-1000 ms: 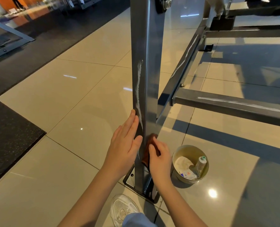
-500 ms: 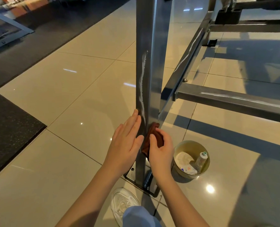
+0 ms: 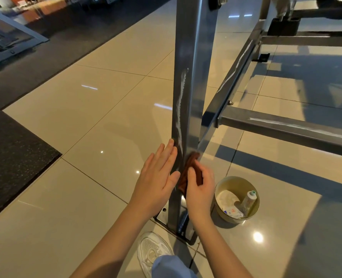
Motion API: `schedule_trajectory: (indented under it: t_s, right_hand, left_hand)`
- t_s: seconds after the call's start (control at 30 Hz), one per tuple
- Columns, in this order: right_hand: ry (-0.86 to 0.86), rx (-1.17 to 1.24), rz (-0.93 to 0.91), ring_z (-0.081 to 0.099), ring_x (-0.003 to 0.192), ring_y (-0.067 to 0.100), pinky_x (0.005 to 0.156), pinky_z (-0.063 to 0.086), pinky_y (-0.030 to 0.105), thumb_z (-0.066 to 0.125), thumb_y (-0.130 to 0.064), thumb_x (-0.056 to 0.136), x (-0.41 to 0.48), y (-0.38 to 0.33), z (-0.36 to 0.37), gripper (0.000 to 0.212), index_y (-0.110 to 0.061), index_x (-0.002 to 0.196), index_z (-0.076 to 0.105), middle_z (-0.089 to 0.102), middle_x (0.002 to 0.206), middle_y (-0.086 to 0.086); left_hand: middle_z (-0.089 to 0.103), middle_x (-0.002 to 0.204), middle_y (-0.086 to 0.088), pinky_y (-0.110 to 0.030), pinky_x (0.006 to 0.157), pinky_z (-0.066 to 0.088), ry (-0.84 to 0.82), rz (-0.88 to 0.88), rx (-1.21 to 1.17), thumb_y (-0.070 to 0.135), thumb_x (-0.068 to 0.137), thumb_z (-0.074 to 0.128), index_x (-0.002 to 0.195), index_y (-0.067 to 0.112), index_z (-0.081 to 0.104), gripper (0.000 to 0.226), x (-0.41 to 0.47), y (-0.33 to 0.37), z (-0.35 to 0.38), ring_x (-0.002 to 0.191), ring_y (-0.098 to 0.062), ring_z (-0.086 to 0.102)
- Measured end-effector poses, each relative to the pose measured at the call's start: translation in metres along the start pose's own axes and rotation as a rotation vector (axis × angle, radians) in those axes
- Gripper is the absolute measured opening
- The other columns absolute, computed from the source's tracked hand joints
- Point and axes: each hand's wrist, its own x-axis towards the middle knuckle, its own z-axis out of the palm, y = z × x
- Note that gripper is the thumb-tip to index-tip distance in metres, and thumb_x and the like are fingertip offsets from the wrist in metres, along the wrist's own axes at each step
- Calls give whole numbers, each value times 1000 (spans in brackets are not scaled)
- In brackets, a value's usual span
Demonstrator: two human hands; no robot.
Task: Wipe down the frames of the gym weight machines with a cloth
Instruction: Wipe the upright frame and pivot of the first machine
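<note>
Low on the upright post (image 3: pixel 194 77) of the weight machine, a brown cloth (image 3: pixel 191 161) lies pressed against the post's right-hand face, near its front corner. The right hand (image 3: pixel 201 191) grips the cloth, thumb and curled fingers bunching it against the metal. The left hand (image 3: pixel 156 177) rests flat on the post's left face, fingers straight and together, holding nothing. A white streak (image 3: pixel 179 109) runs up the front corner of the post above both hands.

Below the hands the post meets a bolted base plate (image 3: pixel 162 214) set on the tile floor (image 3: pixel 86 117). Just beside the plate, on the right, stands a round bowl (image 3: pixel 224 216) with a small bottle (image 3: pixel 249 201) leaning inside it — close to the right wrist but apart from it. A white shoe (image 3: pixel 152 251) sits just short of the plate.

To the right, a crossbar (image 3: pixel 286 127) runs off horizontally and a long rail (image 3: pixel 236 77) runs away toward the far end of the frame; both carry white streaks. To the left, open tile stretches to the edge of a dark rubber mat (image 3: pixel 12 157) — well apart from the post.
</note>
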Motion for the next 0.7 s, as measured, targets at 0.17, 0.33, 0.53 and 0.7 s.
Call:
schedule_trajectory:
  t_s: [0.17,0.33,0.53,0.7]
  right_hand:
    - [-75,-66,256,52,115,17,100,44,29,54,-11,97,-14,17,1,25,-25,118,52,55,117,0]
    - [-55,78,60,53,108,2,89,50,19,57,-17,95,24,-47,-3,33,-24,127,51,54,116,-14]
    - [-15,52,-30,57,108,6,93,52,27,62,-16,92,28,-68,-5,27,-26,117,61,63,111,-9]
    - [51,-40,-584,56,114,12,100,46,24,64,-9,89,71,-118,3,28,-6,117,63,63,119,7]
  left_hand:
    - [-23,151,29,-18,115,-13,17,-21,-9,54,91,4,147,35,-7,60,2,3,0,143,5,-19]
    - [-15,155,27,-23,119,-4,29,-24,-112,54,91,10,148,35,-3,61,1,7,0,143,8,-12]
    - [-10,152,33,-27,121,10,107,-69,-343,54,93,19,143,47,-7,57,12,25,-13,142,12,-4]
    - [2,161,20,-29,120,15,140,-53,-511,47,95,26,149,41,-1,61,25,34,-24,143,10,5]
